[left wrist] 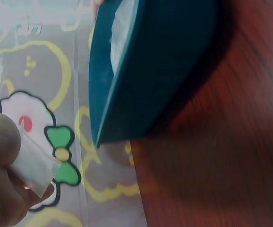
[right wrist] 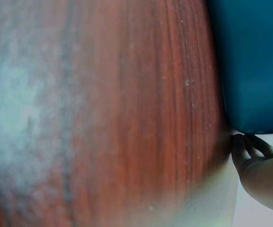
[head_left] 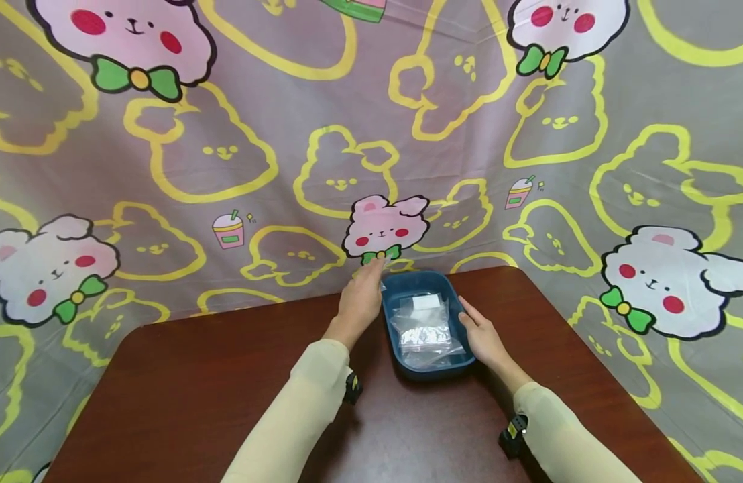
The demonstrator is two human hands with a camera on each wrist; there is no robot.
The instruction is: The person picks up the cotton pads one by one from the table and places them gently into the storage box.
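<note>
A dark blue plastic basin (head_left: 391, 329) stands at the back of the table, with several clear zip bags (head_left: 428, 335) lying in it and a small white piece (head_left: 427, 302) among them. My left hand (head_left: 362, 295) is raised beside its left rim. Between thumb and fingers it pinches a small clear plastic bag (left wrist: 35, 165), seen best in the left wrist view. My right hand (head_left: 483, 339) grips the basin's right side, thumb at the rim. In the right wrist view its fingers (right wrist: 250, 153) touch the basin's outer wall (right wrist: 259, 71).
The brown wooden table (head_left: 239, 376) has rounded far corners. A grey curtain (head_left: 275, 147) printed with cartoon animals hangs close behind it and along the right side. Each forearm wears a small black camera (head_left: 352, 388) near the sleeve's cuff.
</note>
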